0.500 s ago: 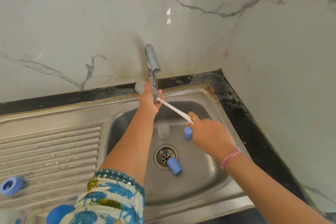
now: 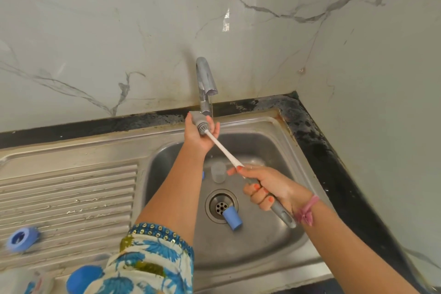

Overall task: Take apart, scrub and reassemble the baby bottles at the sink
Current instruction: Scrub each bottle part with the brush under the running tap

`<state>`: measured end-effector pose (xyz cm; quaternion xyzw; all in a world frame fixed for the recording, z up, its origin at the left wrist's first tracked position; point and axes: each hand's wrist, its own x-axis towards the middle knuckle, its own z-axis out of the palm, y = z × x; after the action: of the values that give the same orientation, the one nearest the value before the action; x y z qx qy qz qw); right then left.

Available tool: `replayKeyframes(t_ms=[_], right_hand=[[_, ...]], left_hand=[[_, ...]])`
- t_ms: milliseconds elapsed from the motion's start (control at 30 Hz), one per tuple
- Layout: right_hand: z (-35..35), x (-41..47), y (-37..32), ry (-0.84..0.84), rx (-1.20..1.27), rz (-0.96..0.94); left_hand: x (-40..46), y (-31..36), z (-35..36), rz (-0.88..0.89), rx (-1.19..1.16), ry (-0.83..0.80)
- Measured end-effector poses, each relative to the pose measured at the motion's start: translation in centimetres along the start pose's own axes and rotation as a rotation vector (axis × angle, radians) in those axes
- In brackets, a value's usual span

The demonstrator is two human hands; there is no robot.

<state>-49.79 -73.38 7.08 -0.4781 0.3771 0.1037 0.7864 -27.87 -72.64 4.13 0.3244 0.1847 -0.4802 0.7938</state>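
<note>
While the right hand [image 2: 269,190] is clenched around the grey handle of the bottle brush [image 2: 223,149], its white shaft runs up and away to the left hand [image 2: 199,132], which cups and grips the grey brush head just under the tap [image 2: 205,81], where a thin stream of water seems to fall. The risk here, as I judge it, is a wet, slippery grip: a hard pull on the long shaft could make the head spring free and flick water about. The loose pieces could also be knocked around, and the blue cap [image 2: 232,217] lies on its side right at the drain [image 2: 221,206]. A clear, cloudy little cup-like part [image 2: 218,171] stands upright in the sink [image 2: 274,241] behind the drain. Another blue ring [image 2: 22,239] rests on the ribbed draining board [image 2: 69,203], well apart from the basin.
</note>
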Motion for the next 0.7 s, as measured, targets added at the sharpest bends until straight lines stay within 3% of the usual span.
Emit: replayKeyframes(t_ms=[133,200,267,433,500,600,700], right_hand=[[0.0,-1.6,2.6,0.722,-1.345,-0.296],[-0.9,-3.0,3.9,0.876,-1.550,-0.340],[-2.3,-4.1,4.1,0.844,-1.400,-0.304],[-3.3,-3.2,2.7,0.505,-0.447,-0.231],[-2.4,-2.9,2.2,0.372,-0.210,-0.243],[-1.1,-3.0,1.6,0.283,-0.085,-0.358],[0.4,-2.7,0.6,0.413,-0.279,-0.416]], left_hand=[[0.4,-0.4,0.3,0.053,0.066,0.081],[0.6,0.1,0.2,0.072,0.154,0.100],[0.5,0.5,0.0,0.081,0.203,0.080],[-0.9,-1.5,-0.5,0.048,0.282,-0.016],[-1.2,-2.3,-0.4,0.059,0.261,-0.032],[-1.6,-2.8,0.2,0.075,0.246,-0.070],[-1.6,-3.2,0.9,0.178,0.212,-0.088]])
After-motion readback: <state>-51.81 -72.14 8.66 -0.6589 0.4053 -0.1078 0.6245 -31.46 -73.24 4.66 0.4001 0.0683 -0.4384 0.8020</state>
